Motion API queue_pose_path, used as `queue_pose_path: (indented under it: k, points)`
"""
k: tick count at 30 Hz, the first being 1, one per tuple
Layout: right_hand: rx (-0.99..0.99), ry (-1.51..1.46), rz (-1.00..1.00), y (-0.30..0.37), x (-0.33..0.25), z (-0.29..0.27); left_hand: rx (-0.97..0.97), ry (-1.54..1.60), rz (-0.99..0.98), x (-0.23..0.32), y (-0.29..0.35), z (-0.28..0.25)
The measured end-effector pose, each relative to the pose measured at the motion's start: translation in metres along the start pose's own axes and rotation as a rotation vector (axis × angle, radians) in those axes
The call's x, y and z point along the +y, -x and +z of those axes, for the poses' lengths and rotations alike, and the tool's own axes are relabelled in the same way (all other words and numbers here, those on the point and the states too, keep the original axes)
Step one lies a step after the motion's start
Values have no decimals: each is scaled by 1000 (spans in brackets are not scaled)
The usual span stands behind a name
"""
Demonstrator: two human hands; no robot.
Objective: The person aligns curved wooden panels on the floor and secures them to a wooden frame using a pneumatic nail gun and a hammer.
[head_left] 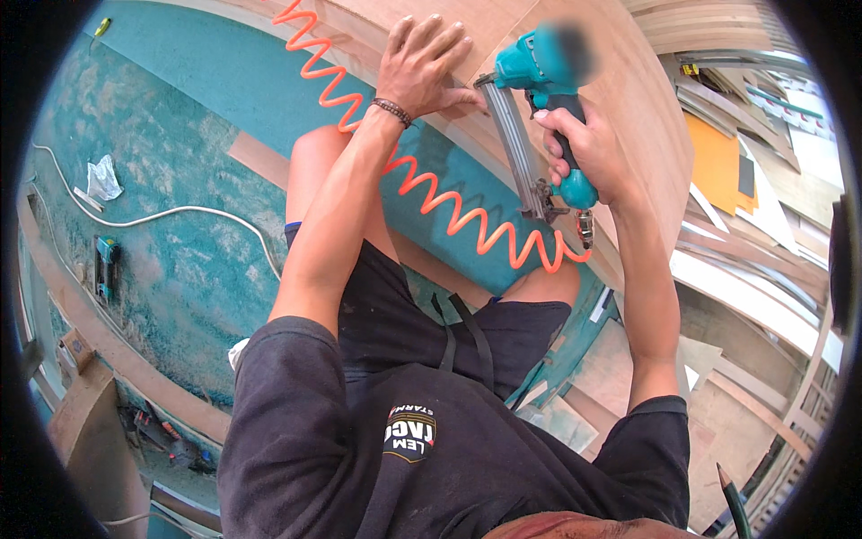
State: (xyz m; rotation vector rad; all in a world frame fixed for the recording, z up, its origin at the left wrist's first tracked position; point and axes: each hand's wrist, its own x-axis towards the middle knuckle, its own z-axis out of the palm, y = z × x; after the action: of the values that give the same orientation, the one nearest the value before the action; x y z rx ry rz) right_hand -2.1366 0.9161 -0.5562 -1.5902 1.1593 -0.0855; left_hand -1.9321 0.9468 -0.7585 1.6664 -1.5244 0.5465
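My right hand (588, 148) is wrapped round the black grip of a teal pneumatic nail gun (523, 65). Its long grey magazine slopes down toward my lap, and its nose is close to the thumb of my other hand. From the fitting under the handle runs an orange coiled air hose (462, 220), passing over my thighs and under my left forearm. Fingers spread, my left hand (424, 67) lies on the edge of a large light-brown plywood panel (633, 108). The contact point of the nose with the wood cannot be made out clearly.
Stacked boards and offcuts (745, 287) crowd the right side. A second teal tool (106, 268) and a white cable (180, 212) lie on the dusty teal floor at left, near a curved wooden strip (153, 382). A pencil (732, 503) shows at lower right.
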Motion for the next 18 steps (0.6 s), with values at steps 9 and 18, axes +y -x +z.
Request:
queue_pose_path:
  k: [9,18]
  points:
    - [-33,133,-31,-8,-5,0,6,14,0,-1,0,1]
    - [-28,201,-48,-12,-3,-2,-36,51,5,-4,-3,-1]
